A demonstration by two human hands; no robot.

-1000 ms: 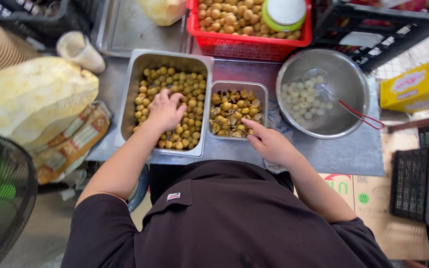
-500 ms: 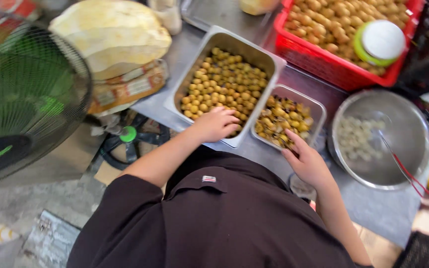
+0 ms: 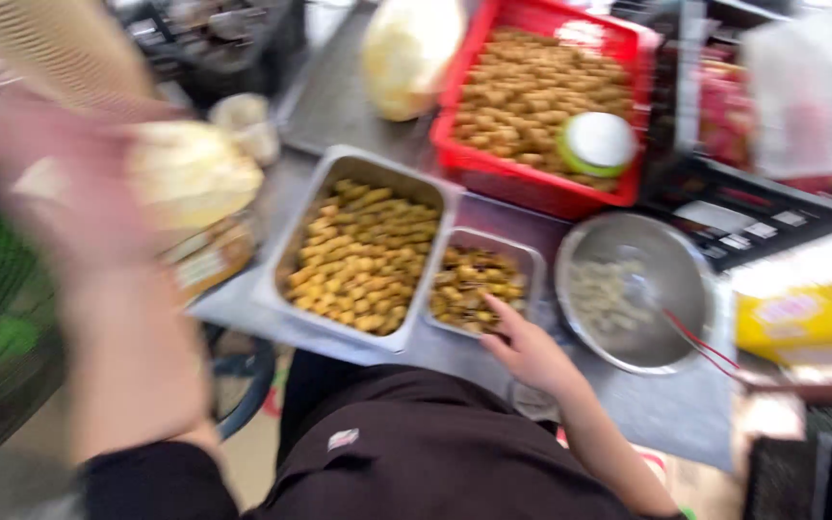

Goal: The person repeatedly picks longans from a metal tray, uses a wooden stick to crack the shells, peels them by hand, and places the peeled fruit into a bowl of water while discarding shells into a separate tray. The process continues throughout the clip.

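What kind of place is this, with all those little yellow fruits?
Probably a food stall or market prep table. A big metal tray and a red crate hold heaps of small yellow-brown fruit, and a steel bowl holds pale peeled ones.

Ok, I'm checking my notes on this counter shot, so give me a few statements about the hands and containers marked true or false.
1. The right hand rests at the near edge of the small steel tray. True.
2. The left hand is buried in the large steel tray of yellow-brown fruit. False: it is lifted off to the side, a blur in the air.
3. A green-rimmed white lid lies in the red crate. True.
4. The round steel bowl stands left of both trays. False: it stands to their right.
5. The red crate is empty. False: it is heaped with fruit.
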